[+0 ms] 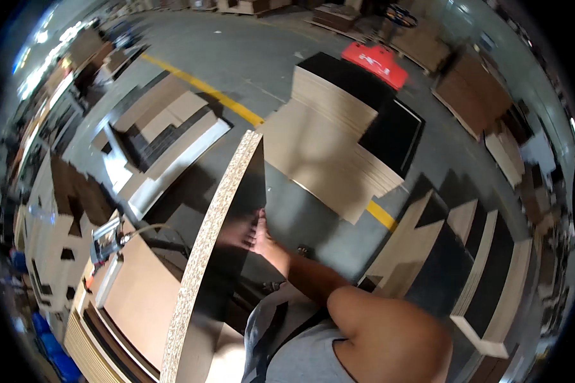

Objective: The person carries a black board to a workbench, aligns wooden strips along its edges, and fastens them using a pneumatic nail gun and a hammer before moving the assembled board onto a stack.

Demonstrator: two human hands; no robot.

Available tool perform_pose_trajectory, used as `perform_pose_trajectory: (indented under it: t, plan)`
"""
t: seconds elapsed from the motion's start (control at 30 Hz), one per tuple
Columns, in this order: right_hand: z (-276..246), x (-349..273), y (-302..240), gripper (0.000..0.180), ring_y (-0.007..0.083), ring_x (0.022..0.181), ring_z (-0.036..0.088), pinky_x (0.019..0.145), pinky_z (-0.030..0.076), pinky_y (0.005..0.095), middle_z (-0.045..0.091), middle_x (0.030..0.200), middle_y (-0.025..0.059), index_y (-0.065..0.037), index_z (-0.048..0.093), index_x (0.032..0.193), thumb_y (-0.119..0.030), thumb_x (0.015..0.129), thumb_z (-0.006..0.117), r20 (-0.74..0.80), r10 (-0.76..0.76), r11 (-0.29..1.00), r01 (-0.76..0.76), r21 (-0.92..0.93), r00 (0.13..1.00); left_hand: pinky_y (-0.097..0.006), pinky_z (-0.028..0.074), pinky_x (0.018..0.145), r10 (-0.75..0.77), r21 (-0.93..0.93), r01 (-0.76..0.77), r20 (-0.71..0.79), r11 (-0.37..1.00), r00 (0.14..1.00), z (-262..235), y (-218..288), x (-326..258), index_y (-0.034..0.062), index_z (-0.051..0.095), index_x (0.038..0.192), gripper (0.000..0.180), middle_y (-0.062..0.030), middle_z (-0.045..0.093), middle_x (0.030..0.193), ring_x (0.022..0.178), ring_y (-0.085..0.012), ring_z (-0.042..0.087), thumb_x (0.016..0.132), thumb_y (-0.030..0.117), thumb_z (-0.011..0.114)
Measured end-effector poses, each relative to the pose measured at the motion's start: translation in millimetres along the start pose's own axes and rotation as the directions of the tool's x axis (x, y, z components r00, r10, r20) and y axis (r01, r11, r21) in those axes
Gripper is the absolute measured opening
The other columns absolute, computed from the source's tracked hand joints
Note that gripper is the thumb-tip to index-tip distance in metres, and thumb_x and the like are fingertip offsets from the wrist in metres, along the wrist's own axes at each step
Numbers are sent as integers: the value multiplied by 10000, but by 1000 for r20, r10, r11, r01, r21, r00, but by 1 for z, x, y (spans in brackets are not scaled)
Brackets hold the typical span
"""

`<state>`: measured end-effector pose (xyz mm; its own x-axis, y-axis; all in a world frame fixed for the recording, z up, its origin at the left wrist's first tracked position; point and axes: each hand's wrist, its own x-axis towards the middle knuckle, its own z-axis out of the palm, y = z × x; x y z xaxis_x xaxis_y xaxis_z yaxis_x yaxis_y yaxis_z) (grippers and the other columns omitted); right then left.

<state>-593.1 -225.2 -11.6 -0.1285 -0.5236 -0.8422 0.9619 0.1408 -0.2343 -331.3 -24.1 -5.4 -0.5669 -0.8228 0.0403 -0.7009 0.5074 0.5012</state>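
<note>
I hold a long chipboard panel [206, 255] upright on its edge; its raw speckled edge faces me and its black face [246, 191] turns to the right. My right hand [257, 233] grips the panel's black side about halfway along, fingers wrapped on it, with my bare forearm reaching in from the lower right. My left hand is out of sight, possibly behind the panel.
A metal air tool [107, 241] with a hose lies on a brown board [140, 300] at the left. A stack of tan and black boards [329, 140] sits ahead on the grey floor, beyond it a red pallet truck [377, 62]. Narrow panels [473, 262] lie at right. A yellow floor line [204, 90] runs diagonally.
</note>
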Motion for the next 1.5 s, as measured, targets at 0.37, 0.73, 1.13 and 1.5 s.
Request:
perform_pose_trajectory:
  t: [0.37,0.73,1.13,1.5]
  plan:
    - [-184,-92,-163,1105,370,1332,457,1086,368,579,501,1459,172,-58,396,1499,-911,797,388,-126,-273,814,299,499,954,-409,371,1123,319,-79,-313,362,947,876,101,35,45,15,483,1389,538,-206,526,1376,1319,-280,487,929,258,618]
    - [-505,-91,-226,790,334,1181,512,922,452,552,524,1326,115,-132,489,1367,-763,919,328,47,-927,197,378,905,371,-494,538,818,-314,-812,-204,-424,547,849,-15,-100,285,53,577,1231,572,-107,653,1089,921,-245,637,999,555,429]
    - [-577,-259,-346,594,243,689,542,551,439,440,552,819,51,-136,563,958,-683,967,332,-445,-725,368,842,394,525,-371,527,644,-453,-981,-178,-127,-73,883,60,160,483,101,616,964,841,-69,656,774,642,-224,618,912,833,206]
    - [-478,-366,-569,726,174,433,250,456,249,330,247,470,-30,-171,341,558,-814,885,416,-800,-474,408,897,170,367,-418,233,1204,-547,-992,92,125,-87,828,180,383,572,137,225,1592,986,-77,221,1641,1476,-261,259,900,832,325]
